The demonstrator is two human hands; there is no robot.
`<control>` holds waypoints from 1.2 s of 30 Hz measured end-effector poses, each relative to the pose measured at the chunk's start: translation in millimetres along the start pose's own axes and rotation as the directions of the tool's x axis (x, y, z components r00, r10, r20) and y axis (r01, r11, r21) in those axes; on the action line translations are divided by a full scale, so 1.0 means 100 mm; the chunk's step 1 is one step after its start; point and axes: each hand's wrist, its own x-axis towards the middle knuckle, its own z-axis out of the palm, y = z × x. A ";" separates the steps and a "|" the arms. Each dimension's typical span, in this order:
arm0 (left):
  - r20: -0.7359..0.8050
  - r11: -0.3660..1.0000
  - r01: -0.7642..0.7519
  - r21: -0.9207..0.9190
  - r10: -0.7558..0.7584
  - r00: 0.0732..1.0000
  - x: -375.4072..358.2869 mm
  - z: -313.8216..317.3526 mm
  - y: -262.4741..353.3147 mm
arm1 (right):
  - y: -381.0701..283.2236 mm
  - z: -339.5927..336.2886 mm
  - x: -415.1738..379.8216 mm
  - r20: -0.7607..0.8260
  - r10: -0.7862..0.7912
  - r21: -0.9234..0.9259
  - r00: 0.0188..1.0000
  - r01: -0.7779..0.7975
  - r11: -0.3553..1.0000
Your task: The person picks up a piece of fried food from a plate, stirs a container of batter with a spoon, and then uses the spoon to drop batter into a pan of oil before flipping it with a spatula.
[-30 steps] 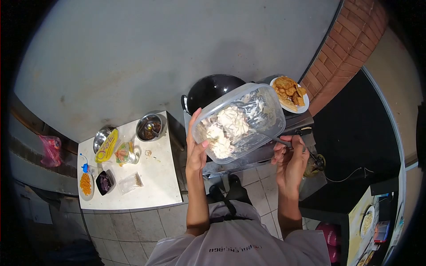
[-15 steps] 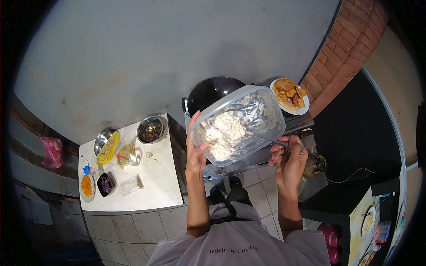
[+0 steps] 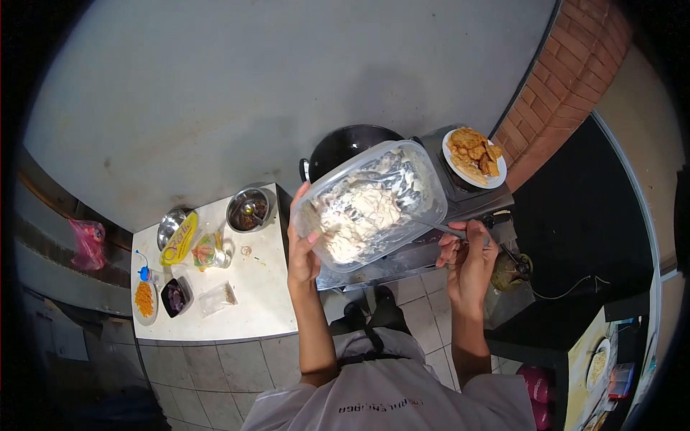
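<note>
My left hand [image 3: 302, 258] grips the left end of a clear plastic container [image 3: 432, 201], thumb over the rim. The container is tilted above the stove, in front of a black wok [image 3: 345, 147] that it partly covers. A thick whitish batter [image 3: 361, 214] lies inside, with smears up the far wall. My right hand [image 3: 468, 264] is closed around the handle of a metal spoon [image 3: 436, 225]. The spoon reaches over the container's right side, and its bowl is hidden in the batter.
A plate of fried food [image 3: 476, 158] sits right of the wok. On the white table [image 3: 266, 309] at left are metal bowls [image 3: 248, 210], a yellow packet [image 3: 179, 241], a dark dish [image 3: 175, 297] and an orange-filled plate [image 3: 144, 300]. A green gas cylinder [image 3: 507, 269] stands at right.
The container has shifted slightly left with my left hand. The batter looks more spread out toward the middle, and the spoon has moved a little within it.
</note>
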 end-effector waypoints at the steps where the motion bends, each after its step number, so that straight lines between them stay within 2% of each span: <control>1: -0.015 0.999 -0.007 0.040 0.008 1.000 0.01 -0.05 0.00 | 0.03 -0.01 0.03 -0.004 0.013 0.000 1.000 -0.013 1.000; 6: -0.050 0.985 0.023 0.171 -0.015 0.999 -0.01 -0.19 0.09 | 0.11 -0.04 0.19 0.018 0.026 0.001 1.000 -0.026 1.000; 12: -0.089 0.975 0.033 0.221 -0.014 0.996 -0.04 -0.26 0.11 | 0.17 -0.04 0.43 0.079 0.011 0.001 0.997 -0.011 1.000; 15: -0.115 0.969 0.057 0.241 -0.030 0.993 -0.08 -0.25 0.11 | 0.17 0.00 0.55 0.120 -0.010 -0.066 0.993 0.018 0.998; 18: -0.146 0.962 0.021 0.273 0.020 0.989 -0.14 -0.25 0.05 | 0.19 -0.05 0.60 0.152 -0.067 -0.118 0.986 0.085 0.989; 20: -0.179 0.961 0.004 0.276 0.047 0.983 -0.18 -0.25 0.02 | 0.23 -0.08 0.61 0.289 -0.196 -0.289 0.937 0.281 0.915; 21: -0.194 0.962 -0.004 0.273 0.059 0.979 -0.19 -0.24 0.01 | 0.26 -0.12 0.64 0.377 -0.220 -0.286 0.900 0.339 0.896; 22: -0.204 0.961 0.002 0.276 0.057 0.977 -0.21 -0.25 0.01 | 0.28 -0.14 0.67 0.380 -0.209 -0.287 0.901 0.330 0.899; 24: -0.235 0.964 -0.001 0.267 0.067 0.970 -0.24 -0.21 -0.02 | 0.27 -0.22 0.75 0.559 -0.258 -0.319 0.788 0.492 0.810; 25: -0.233 0.964 -0.011 0.267 0.075 0.970 -0.27 -0.19 -0.04 | 0.25 -0.27 0.77 0.564 -0.264 -0.314 0.783 0.498 0.808; 27: -0.261 0.973 -0.013 0.231 0.075 0.962 -0.28 -0.14 -0.05 | 0.14 -0.29 0.83 0.757 -0.289 -0.309 0.586 0.711 0.631; 31: -0.304 0.978 0.016 0.207 0.049 0.951 -0.28 -0.11 -0.07 | 0.04 -0.27 0.87 0.806 -0.242 -0.331 0.541 0.750 0.573; 33: -0.296 0.978 0.009 0.210 0.054 0.954 -0.29 -0.12 -0.07 | 0.01 -0.25 0.90 0.870 -0.262 -0.253 0.418 0.834 0.491; 36: -0.296 0.959 -0.010 0.282 0.096 0.950 -0.34 -0.13 -0.13 | 0.03 -0.27 0.91 0.882 -0.210 -0.277 0.421 0.825 0.493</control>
